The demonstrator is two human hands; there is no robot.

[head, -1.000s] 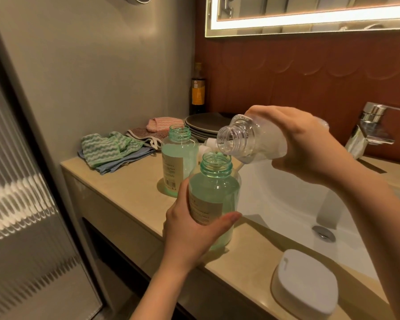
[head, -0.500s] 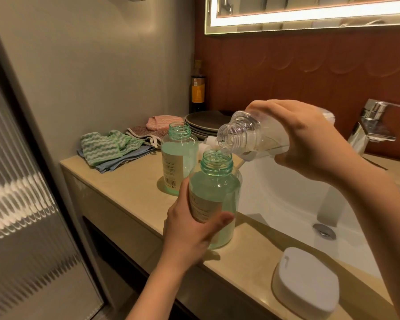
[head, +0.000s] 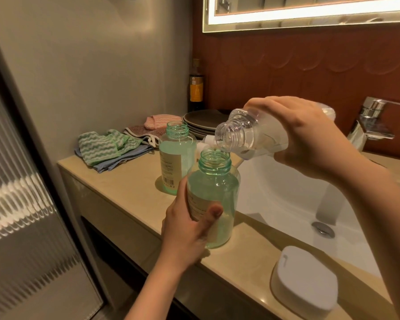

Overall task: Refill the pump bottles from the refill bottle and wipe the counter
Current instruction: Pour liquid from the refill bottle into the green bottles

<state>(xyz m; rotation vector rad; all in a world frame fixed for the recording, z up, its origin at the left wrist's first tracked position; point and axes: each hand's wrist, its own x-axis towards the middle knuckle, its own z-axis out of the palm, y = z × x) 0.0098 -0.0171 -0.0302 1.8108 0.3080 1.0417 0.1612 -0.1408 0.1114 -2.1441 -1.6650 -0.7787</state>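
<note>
Two green-tinted bottles stand uncapped on the beige counter (head: pixel 125 181). My left hand (head: pixel 185 229) grips the near green bottle (head: pixel 214 192) low on its body, at the counter's front edge. My right hand (head: pixel 310 137) holds the clear refill bottle (head: pixel 247 135) tilted down to the left, its open mouth just above the near bottle's neck. The far green bottle (head: pixel 177 155) stands behind, untouched. A white pump part (head: pixel 209 139) shows between the bottles, partly hidden.
Folded cloths (head: pixel 106 146) lie at the counter's far left, with pink cloths (head: pixel 159 121) and stacked dark plates (head: pixel 203 122) behind. The white sink basin (head: pixel 286 199) and chrome tap (head: pixel 372 121) are on the right. A white lidded box (head: pixel 305 287) sits at the front edge.
The refill bottle has tipped further down and its mouth has come closer to the near bottle's neck. My left hand keeps its grip.
</note>
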